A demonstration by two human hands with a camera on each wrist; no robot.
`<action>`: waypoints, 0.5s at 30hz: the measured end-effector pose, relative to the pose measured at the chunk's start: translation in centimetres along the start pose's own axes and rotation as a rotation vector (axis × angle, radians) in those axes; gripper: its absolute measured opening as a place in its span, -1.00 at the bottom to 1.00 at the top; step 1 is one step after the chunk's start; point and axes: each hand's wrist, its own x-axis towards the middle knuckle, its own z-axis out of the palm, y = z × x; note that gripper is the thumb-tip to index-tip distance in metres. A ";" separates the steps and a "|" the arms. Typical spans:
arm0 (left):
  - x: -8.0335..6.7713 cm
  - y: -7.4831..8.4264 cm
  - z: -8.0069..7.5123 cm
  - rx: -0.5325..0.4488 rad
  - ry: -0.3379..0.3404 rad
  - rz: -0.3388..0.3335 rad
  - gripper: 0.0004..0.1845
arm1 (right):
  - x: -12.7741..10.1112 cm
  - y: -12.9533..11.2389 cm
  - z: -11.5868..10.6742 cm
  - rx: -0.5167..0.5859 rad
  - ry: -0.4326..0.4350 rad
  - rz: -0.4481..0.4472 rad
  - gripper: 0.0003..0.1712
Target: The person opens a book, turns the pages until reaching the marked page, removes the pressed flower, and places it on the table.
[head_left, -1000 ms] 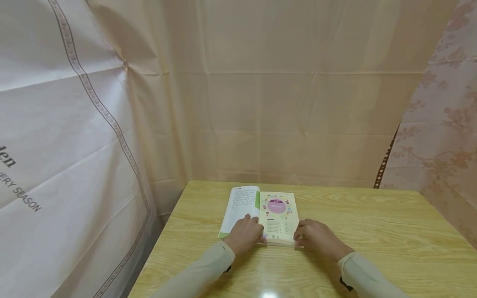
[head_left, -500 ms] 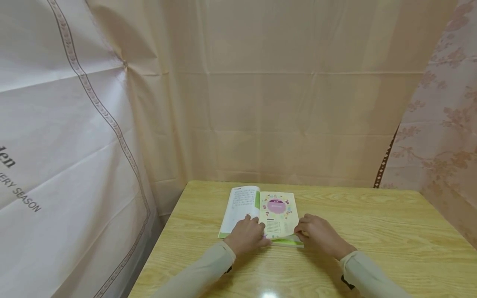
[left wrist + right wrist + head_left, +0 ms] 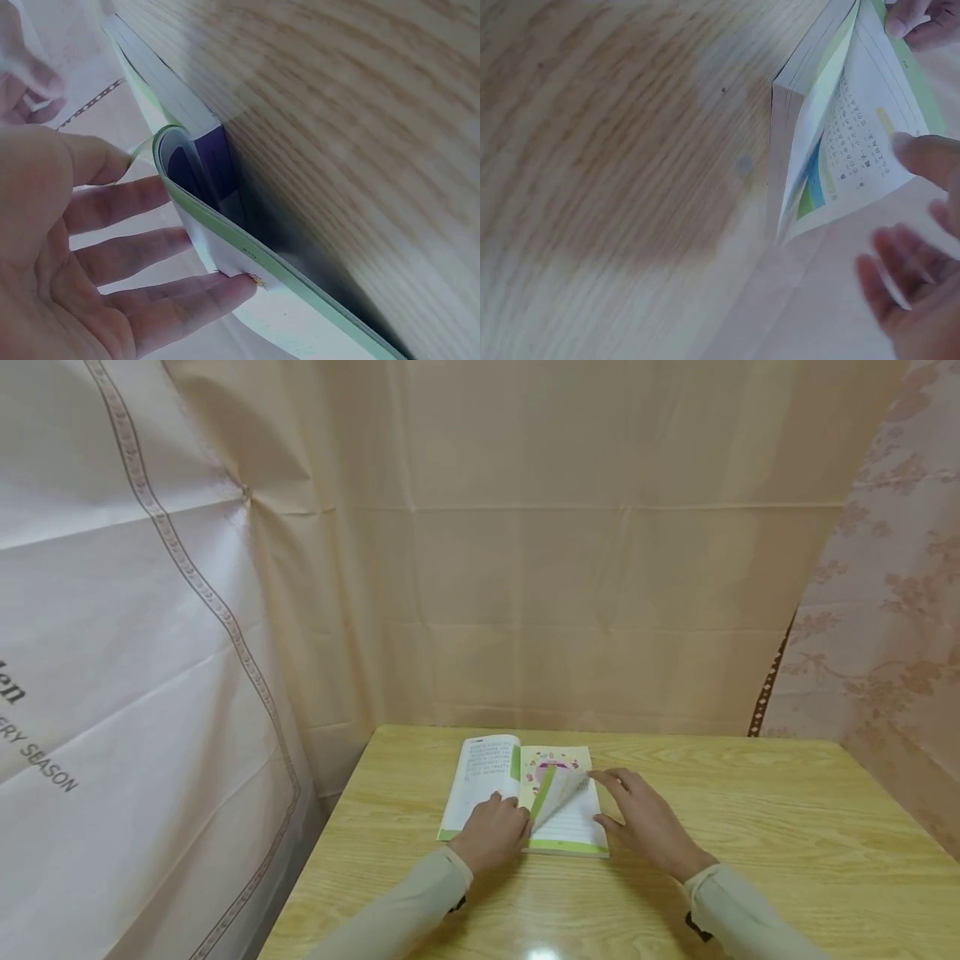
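Observation:
An open book (image 3: 480, 777) lies on the wooden table, one of its right-hand leaves (image 3: 558, 789) lifted and bent toward the spine. My left hand (image 3: 491, 831) rests on the left page beside the spine; in the left wrist view its fingers (image 3: 180, 307) press fairly straight against that page. At the right edge, my right hand (image 3: 648, 818) has its fingers spread, a fingertip touching the raised leaf. The right wrist view shows one digit (image 3: 922, 154) against the printed leaf (image 3: 862, 142), while the other fingers are apart from it and blurred.
The wood-grain table (image 3: 750, 810) extends around the book. A beige cloth (image 3: 562, 568) hangs behind it, a white printed cloth (image 3: 150, 693) at left and a floral one (image 3: 900, 652) at right.
The right hand has lifted a leaf from the lower right corner and swung it up and leftward, uncovering the page beneath; its fingers have spread. The left hand stays on the left page.

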 end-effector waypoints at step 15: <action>0.1 -1.1 0.5 -0.207 0.225 -0.124 -0.04 | -1.8 0.1 1.1 0.077 -0.351 0.051 -0.63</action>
